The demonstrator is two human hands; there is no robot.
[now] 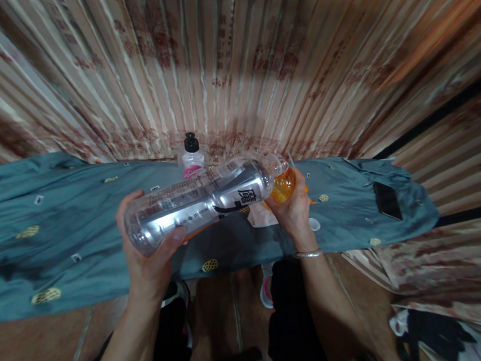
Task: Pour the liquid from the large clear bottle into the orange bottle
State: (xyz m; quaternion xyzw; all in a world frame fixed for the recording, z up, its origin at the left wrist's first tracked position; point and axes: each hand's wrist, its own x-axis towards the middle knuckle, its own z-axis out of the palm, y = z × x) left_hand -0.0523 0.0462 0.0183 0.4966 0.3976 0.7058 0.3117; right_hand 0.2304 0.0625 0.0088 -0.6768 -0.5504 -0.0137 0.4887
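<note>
My left hand (149,269) is wrapped round the base end of a large clear plastic bottle (200,201) with a silver label. The bottle lies almost level, its neck pointing right. My right hand (293,212) is closed round a small see-through orange bottle (282,188). The large bottle's neck meets the top of the orange one; whether the openings touch, I cannot tell. Behind them stands a clear bottle with a black cap (191,144) and pink lower part. Below my hands a whitish piece (262,216) lies on the cloth, partly hidden, and a small white disc (314,224) sits beside my right wrist.
A blue-green patterned cloth (78,219) covers the long narrow surface. On its right end lies a dark phone (387,200). Striped curtains (212,64) hang close behind. Dark and white fabric (442,334) is heaped at the lower right, above the tiled floor (220,318).
</note>
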